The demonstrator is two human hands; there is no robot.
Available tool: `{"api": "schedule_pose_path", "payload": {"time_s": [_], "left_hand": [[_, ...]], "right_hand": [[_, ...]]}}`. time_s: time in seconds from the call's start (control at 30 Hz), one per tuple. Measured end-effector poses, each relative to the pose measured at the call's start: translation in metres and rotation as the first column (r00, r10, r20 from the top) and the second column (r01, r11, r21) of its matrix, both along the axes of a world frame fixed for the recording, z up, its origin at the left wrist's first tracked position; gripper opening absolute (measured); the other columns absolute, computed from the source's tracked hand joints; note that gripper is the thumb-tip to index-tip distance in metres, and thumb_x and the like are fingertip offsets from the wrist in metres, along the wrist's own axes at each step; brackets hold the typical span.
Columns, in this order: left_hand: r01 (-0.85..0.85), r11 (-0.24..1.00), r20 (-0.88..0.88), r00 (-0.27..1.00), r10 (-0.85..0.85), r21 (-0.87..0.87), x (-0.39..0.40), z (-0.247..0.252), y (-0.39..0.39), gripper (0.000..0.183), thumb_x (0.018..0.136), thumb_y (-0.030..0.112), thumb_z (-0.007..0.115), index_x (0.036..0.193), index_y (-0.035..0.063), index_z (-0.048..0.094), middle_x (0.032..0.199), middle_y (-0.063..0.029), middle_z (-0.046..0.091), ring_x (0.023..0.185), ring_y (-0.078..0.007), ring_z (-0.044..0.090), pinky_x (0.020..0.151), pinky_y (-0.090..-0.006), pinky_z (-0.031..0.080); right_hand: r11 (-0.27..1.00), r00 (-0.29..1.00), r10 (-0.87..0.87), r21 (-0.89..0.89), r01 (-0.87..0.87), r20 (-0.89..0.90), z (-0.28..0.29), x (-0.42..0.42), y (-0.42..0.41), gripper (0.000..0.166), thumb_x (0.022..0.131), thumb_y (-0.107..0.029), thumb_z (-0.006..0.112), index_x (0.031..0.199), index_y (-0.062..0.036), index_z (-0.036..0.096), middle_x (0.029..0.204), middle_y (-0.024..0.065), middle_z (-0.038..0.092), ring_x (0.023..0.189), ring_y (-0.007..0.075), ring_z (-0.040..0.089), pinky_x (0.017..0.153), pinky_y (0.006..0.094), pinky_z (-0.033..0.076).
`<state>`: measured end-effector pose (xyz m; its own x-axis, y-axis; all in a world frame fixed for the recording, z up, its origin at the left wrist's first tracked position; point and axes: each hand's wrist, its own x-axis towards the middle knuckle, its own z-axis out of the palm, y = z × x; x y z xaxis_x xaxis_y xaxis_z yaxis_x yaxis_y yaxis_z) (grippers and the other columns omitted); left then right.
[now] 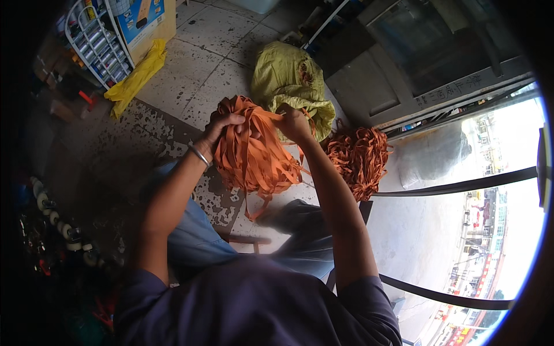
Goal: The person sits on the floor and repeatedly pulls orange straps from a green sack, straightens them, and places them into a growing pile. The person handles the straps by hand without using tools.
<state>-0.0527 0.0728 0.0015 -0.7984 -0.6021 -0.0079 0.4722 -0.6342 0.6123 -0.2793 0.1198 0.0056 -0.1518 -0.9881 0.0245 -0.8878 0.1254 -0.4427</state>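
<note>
My left hand (223, 129), with a metal bangle on its wrist, grips the top of a thick bundle of orange flat strapping (255, 160) that hangs in loops between my arms. To its right, my right hand (293, 124) is closed on one orange strand pulled sideways from the bundle's top. Its fingertips are partly hidden. Close behind my right hand slumps a yellow-green woven sack (283, 71), with orange material showing through a hole. A second, darker orange heap of strapping (361, 160) lies on the floor beyond my right forearm.
A wire rack of cans (101, 47) stands at the upper left, beside a yellow plastic bag (136, 82) on the worn tiled floor (207, 73). At the upper right is a grey door panel (372, 86). Below my knees shows part of a wooden stool (249, 240).
</note>
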Motion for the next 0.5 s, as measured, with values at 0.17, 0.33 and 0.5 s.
{"api": "schedule_pose_path", "payload": {"time_s": [0.17, 0.33, 0.5], "left_hand": [[-0.058, 0.981, -0.152, 0.985, 0.087, 0.186, 0.005, 0.033, 0.002, 0.013, 0.074, 0.012, 0.055, 0.084, 0.0043, 0.05, 0.082, -0.005, 0.054, 0.078, -0.0212, 0.057, 0.076, -0.0323, 0.05], [-0.404, 0.893, -0.392, 0.802, 0.451, 0.199, 0.027, 0.033, -0.026, 0.007, 0.081, 0.01, 0.049, 0.077, 0.0039, 0.049, 0.082, -0.011, 0.057, 0.08, -0.0234, 0.054, 0.086, -0.0322, 0.044], [-0.43, 0.824, -0.397, 0.728, 0.559, 0.37, 0.053, 0.032, -0.047, 0.014, 0.082, 0.011, 0.05, 0.089, 0.0006, 0.056, 0.078, -0.005, 0.056, 0.077, -0.0165, 0.054, 0.082, -0.0282, 0.044]], "right_hand": [[0.97, 0.966, -0.237, 0.034, 0.242, -0.101, -0.075, -0.133, 0.169, 0.028, 0.074, -0.025, 0.065, 0.097, -0.0108, 0.057, 0.075, 0.0122, 0.062, 0.068, 0.0269, 0.061, 0.059, 0.0366, 0.047], [0.665, 0.765, -0.399, 0.415, 0.621, -0.506, -0.061, -0.214, 0.373, 0.023, 0.081, -0.025, 0.051, 0.102, -0.0188, 0.06, 0.089, 0.0144, 0.063, 0.084, 0.032, 0.061, 0.075, 0.0429, 0.046], [0.259, 0.366, -0.53, 0.264, 0.929, -0.765, -0.028, -0.242, 0.48, 0.02, 0.084, -0.024, 0.049, 0.092, -0.0122, 0.063, 0.094, 0.0077, 0.065, 0.094, 0.0252, 0.061, 0.089, 0.0467, 0.037]]}}
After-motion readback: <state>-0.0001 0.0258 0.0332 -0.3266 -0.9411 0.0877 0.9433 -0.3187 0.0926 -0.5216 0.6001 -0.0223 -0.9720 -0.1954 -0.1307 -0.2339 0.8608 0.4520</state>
